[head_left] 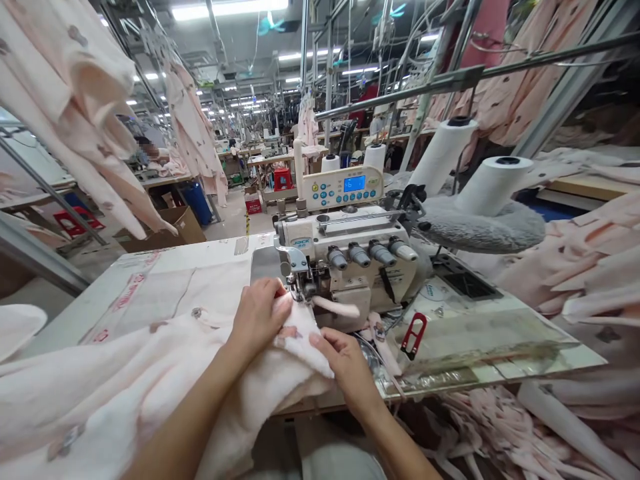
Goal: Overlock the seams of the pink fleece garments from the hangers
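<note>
A pale pink fleece garment (125,380) lies across the white sewing table (150,273) and hangs over its front edge. My left hand (257,317) rests on top of the fabric with fingers curled, pressing it just before the presser foot (300,288) of the overlock machine (350,257). My right hand (345,363) pinches the fabric's near edge between thumb and fingers. A thin pink strip (336,307) runs out to the right of the needle area.
Red thread snips (414,333) lie on the table right of the machine. Two large white thread cones (493,183) stand behind it. Pink garment pieces are heaped at right (590,260) and hang at upper left (65,87). Cardboard boxes (170,230) sit on the floor beyond.
</note>
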The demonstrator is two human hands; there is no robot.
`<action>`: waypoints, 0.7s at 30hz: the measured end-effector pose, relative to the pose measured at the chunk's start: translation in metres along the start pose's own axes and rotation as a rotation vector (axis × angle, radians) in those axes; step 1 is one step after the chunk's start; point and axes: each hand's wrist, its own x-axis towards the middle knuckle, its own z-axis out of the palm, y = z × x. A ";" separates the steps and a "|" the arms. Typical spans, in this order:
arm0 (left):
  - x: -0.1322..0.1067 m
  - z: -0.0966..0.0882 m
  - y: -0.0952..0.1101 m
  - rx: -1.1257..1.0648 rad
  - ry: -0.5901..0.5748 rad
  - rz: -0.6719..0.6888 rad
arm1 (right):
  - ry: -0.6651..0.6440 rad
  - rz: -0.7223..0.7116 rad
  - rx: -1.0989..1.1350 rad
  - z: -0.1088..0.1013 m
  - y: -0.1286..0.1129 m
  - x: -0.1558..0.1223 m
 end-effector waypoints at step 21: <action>-0.100 0.016 0.019 0.047 0.225 0.276 | -0.001 -0.040 -0.024 0.005 0.004 -0.036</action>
